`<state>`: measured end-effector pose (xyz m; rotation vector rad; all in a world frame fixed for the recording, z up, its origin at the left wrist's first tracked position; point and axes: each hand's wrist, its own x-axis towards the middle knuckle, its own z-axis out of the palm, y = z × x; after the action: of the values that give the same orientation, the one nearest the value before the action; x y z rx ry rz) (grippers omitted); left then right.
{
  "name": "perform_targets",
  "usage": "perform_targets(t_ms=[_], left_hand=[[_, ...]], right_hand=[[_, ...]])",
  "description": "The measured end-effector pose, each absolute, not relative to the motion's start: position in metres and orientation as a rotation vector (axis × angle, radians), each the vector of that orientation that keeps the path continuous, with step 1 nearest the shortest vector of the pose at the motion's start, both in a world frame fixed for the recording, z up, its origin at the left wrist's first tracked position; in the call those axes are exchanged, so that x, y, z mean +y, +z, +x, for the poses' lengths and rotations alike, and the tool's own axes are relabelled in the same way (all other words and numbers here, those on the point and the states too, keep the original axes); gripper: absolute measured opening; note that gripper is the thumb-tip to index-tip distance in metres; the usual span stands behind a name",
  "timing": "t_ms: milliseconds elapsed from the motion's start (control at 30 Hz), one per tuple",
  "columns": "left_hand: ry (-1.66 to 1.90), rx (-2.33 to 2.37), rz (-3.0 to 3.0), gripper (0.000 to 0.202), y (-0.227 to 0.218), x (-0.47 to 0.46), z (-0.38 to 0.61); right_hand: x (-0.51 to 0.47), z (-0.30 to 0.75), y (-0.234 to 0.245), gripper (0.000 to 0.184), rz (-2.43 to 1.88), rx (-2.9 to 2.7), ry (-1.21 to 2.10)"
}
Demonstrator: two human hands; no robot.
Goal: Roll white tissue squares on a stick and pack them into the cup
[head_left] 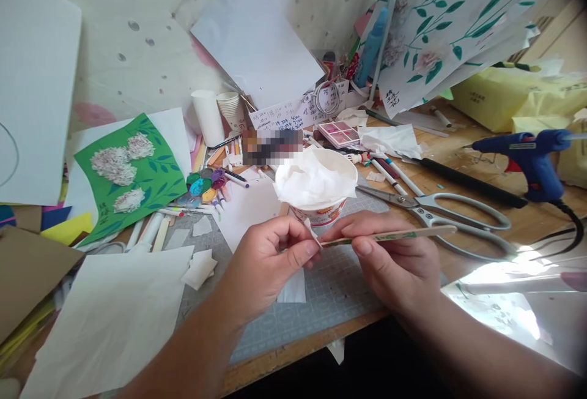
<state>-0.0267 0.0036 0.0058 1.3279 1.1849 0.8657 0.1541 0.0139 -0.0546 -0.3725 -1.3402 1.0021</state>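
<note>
My left hand pinches a small piece of white paper between thumb and fingers. In my right hand is a flat wooden craft stick with green marks on it, gripped between thumb and fingers. The stick's left end meets the paper at my left fingertips. Just beyond both hands stands a round paper tub, heaped with thin white paper pieces. A grey cutting mat lies beneath my hands, with a white strip of paper on it.
Large scissors and a blue glue gun lie at the right. A green picture with paper flowers leans at the left, near paint-stained pieces. Paper cups stand behind. White sheets cover the front left.
</note>
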Motion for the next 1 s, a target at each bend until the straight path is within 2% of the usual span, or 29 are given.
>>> perform_targets(t_ms=[167,367,667,1000], left_hand=[[0.869,1.160,1.337,0.012,0.005,0.003,-0.028],[0.863,1.117,1.290,0.018,0.002,0.004,-0.029],[0.930,1.236,1.584,0.012,0.001,0.001,-0.029],[0.894,1.178,1.440,0.013,0.006,0.002,-0.028]], right_hand=[[0.015,0.154,-0.054,0.024,-0.356,-1.327,1.029],[0.014,0.154,-0.053,0.026,-0.332,-1.345,1.048],[0.014,0.155,-0.043,0.025,-0.382,-1.463,0.827],[0.015,0.154,-0.052,0.027,-0.373,-1.397,0.907]])
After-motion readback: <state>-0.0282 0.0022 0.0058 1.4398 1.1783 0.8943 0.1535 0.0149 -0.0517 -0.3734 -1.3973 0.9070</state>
